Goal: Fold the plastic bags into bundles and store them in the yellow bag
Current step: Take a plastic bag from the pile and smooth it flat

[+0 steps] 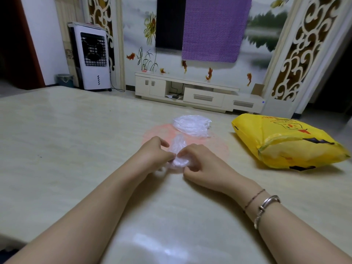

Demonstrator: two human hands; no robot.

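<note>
Pinching one clear plastic bag (178, 153): left hand (154, 152), right hand (198, 161).

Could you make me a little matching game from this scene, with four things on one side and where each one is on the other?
Things:
1. yellow bag
2. loose clear bag
3. half-folded clear bag
4. silver bracelet

Places:
A. pinched between the left hand and the right hand
B. on the right wrist
C. lying on the table's right side
D. on the table just beyond the hands

Pairs: 1-C, 2-D, 3-A, 4-B
</note>
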